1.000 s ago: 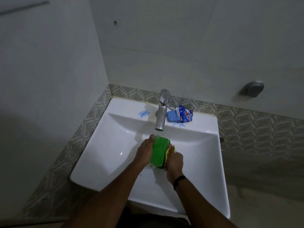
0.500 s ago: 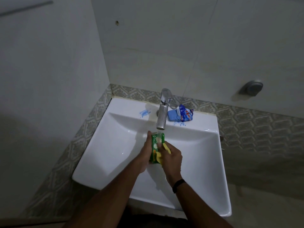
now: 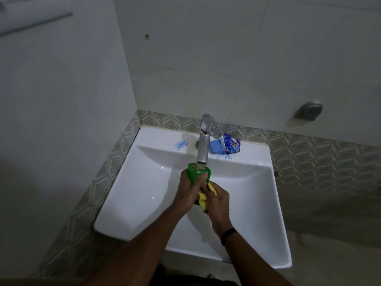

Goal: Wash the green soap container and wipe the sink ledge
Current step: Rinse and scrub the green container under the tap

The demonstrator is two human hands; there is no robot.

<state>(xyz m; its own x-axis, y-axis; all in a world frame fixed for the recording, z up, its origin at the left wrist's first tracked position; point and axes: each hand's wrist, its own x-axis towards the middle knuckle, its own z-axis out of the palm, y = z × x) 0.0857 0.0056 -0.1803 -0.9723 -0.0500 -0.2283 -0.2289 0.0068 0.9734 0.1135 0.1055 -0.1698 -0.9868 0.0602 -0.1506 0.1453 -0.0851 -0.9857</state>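
Centre of frame, over the white sink [image 3: 144, 195]: both hands meet just under the tap spout. Surroundings first. Chrome tap [image 3: 203, 148] stands at back ledge [image 3: 160, 137], w/ water running from the spout onto the top of the green soap container [image 3: 196, 174]. Spout tip overlaps the container's upper edge, hides a bit of it. Right of tap, on ledge: blue soap bar [image 3: 215, 149] touching a blue printed wrapper [image 3: 232, 145]. Blue smears [image 3: 181, 145] on ledge left of tap, more just below the bar. Patterned tile border runs behind and down left side of sink. Round metal fitting [image 3: 309, 111] on wall, upper right.

Container: held upright-ish, long axis running from near spout down toward lower centre, open top facing up into the stream.

Left hand [image 3: 188, 193] wrapped around container's left side, fingers closed on it. Right hand [image 3: 218, 200] curled shut on a yellow sponge [image 3: 203, 198], pressed vs. container's lower right side; sponge mostly hidden by fingers. Black band [image 3: 227, 236] on right wrist.
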